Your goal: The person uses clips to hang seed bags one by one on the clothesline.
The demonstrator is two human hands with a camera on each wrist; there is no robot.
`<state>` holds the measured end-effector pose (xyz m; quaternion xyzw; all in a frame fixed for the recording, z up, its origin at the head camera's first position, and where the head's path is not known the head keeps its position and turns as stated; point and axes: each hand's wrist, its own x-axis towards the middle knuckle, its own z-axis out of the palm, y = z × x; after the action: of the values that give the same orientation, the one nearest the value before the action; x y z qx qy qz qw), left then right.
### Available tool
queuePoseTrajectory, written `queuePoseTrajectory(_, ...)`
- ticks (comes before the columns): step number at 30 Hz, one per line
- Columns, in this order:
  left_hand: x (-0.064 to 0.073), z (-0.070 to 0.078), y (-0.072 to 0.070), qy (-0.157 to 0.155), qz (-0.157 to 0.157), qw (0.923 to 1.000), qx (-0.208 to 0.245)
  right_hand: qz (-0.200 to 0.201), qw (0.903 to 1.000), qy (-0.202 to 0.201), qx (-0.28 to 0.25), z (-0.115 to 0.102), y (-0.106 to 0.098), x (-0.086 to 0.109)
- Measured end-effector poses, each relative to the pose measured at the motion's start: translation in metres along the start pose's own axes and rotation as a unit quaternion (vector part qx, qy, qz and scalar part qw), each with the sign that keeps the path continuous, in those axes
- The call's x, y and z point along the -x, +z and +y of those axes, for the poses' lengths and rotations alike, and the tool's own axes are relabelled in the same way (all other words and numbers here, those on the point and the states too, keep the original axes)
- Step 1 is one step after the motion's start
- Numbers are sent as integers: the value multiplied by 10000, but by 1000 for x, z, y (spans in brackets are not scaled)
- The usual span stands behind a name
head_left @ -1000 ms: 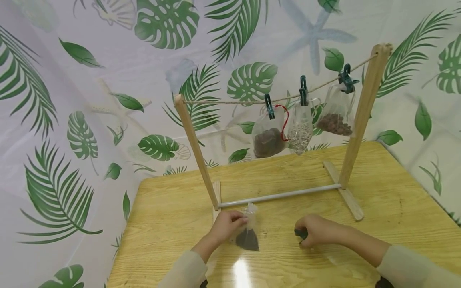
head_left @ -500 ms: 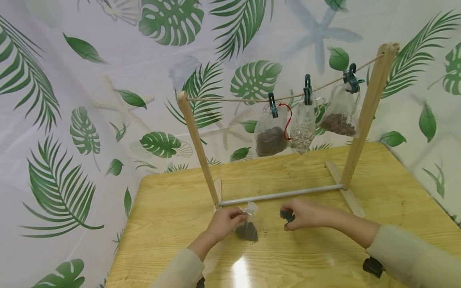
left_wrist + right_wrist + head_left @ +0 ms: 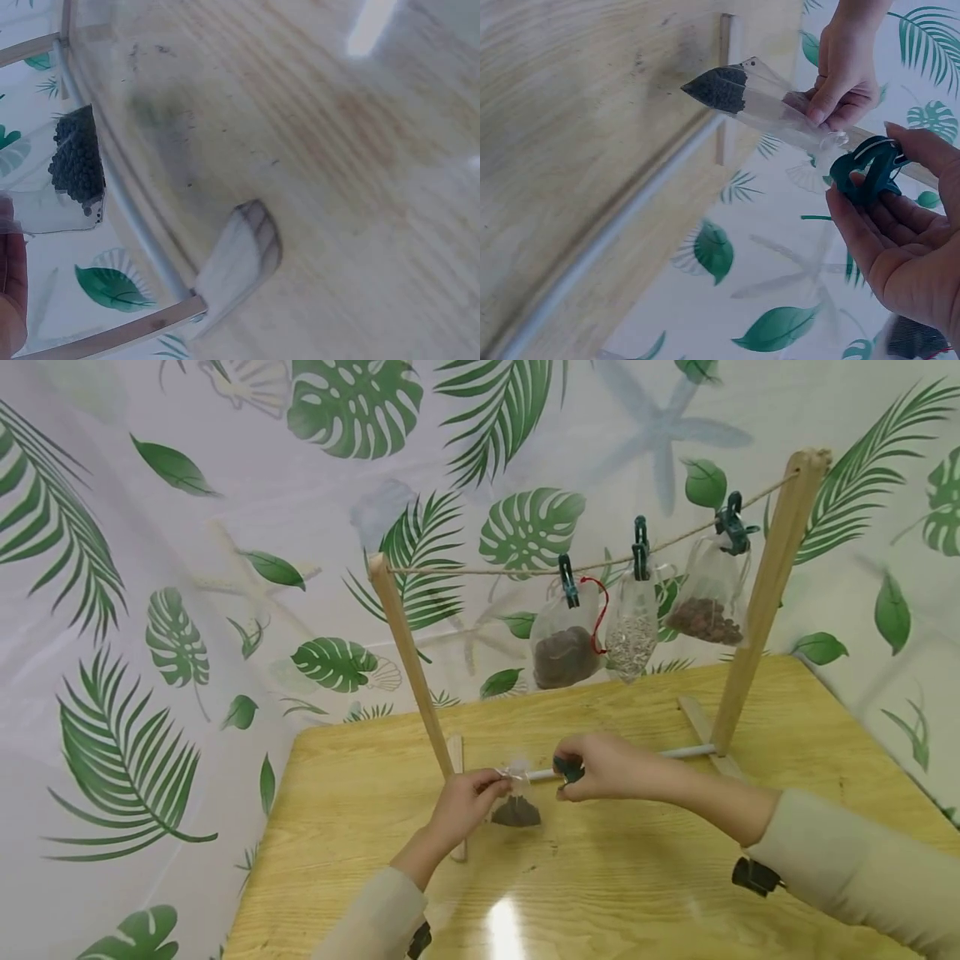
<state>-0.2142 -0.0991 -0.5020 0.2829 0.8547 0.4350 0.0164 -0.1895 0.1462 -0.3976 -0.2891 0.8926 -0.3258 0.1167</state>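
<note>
My left hand (image 3: 467, 806) pinches the upper part of a clear bag (image 3: 517, 810) with small black beads (image 3: 77, 159) in its bottom. The bag hangs above the table, in front of the rack's bottom rod. Close by on its right, my right hand (image 3: 600, 767) holds a dark green spring clip (image 3: 866, 171) between thumb and fingers, its handles squeezed. In the right wrist view the clip is beside the bag's gathered top; whether they touch I cannot tell. Three filled bags, one grey-brown (image 3: 564, 656), one silvery (image 3: 632, 631) and one reddish (image 3: 707, 618), hang clipped on the rope (image 3: 465, 571).
The rope runs between two wooden posts, left (image 3: 411, 660) and right (image 3: 765, 610), joined low by a pale rod (image 3: 686, 751). Wooden feet (image 3: 459, 756) stand on the yellow wood-grain table (image 3: 360, 827). A leaf-patterned cloth (image 3: 247, 527) hangs behind.
My left hand has lifted the bag of black beads off the table. My right hand has carried the clip left and up, close to the bag.
</note>
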Motion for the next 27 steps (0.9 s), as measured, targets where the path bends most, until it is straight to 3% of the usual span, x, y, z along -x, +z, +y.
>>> queuePoseTrajectory(9, -12, 19, -28, 628, 508, 9957, -465, -350, 9951, -337, -861, -22, -19, -7)
queuePoseTrajectory(16, -24, 29, -44, 1491, 882, 9753, -1370, -202, 9956, -320, -860, -33, -30, -11)
queuePoseTrajectory(19, -29, 34, -49, 1733, 1060, 9694, -1378, -92, 9947, -401, -947, -38, -36, -13)
queuePoseTrajectory(24, -37, 44, -58, 2041, 1381, 9600, -1330, 412, 9908, -856, -968, -50, -47, -17)
queuePoseTrajectory(27, -41, 53, -63, 2081, 1490, 9604, -1098, 681, 9906, -938, -728, -61, -56, -19)
